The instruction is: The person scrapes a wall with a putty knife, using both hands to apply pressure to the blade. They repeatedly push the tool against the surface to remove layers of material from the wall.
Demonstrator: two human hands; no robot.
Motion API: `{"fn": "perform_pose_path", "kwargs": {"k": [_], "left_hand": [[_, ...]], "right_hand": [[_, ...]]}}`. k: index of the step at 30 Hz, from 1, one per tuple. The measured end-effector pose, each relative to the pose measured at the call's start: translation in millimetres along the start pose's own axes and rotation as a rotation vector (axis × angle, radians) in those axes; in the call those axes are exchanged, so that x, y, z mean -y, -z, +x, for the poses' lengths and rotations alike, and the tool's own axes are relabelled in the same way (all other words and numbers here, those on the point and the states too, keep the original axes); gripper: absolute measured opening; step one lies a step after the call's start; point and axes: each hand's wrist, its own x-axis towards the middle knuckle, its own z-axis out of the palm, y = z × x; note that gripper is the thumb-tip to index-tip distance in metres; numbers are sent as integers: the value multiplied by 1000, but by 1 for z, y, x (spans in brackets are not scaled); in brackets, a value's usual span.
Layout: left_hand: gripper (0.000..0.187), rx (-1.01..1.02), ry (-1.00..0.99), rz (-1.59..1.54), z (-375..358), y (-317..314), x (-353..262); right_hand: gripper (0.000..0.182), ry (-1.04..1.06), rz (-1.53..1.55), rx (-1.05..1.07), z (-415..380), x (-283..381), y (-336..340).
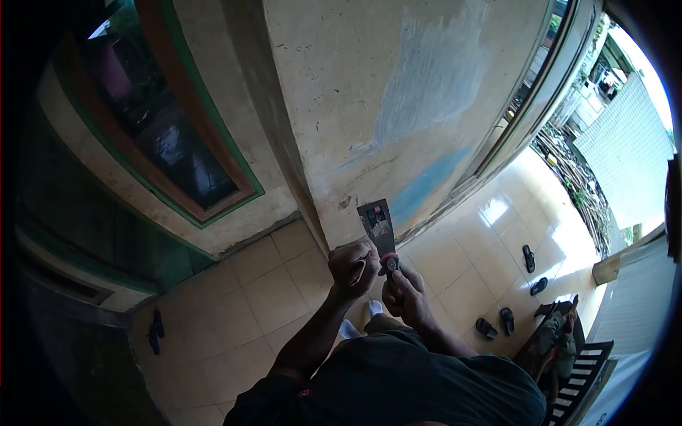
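The right hand [406,292] holds the scraper [381,234] upright before the patchy wall [327,92], and the left hand [352,268] curls close beside it, with what inside I cannot tell, so a loose grip could cut these fingers or drop the tool onto the tiled floor [288,302], where sandals [507,320] lie.

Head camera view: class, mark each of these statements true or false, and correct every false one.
1. The right hand holds the scraper. True.
2. The scraper's blade points back at the wearer's chest. False: it points away from the wearer.
3. The wall bears a blue patch. True.
4. The floor is wooden boards. False: it is tiled.
5. The left hand has its fingers spread wide. False: they are curled.
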Motion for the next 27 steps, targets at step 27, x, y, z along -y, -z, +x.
{"fn": "perform_pose_path", "kwargs": {"k": [27], "left_hand": [[17,970,-520,684,139,-21,12]], "right_hand": [[33,172,-78,13,67,18,-5]]}}
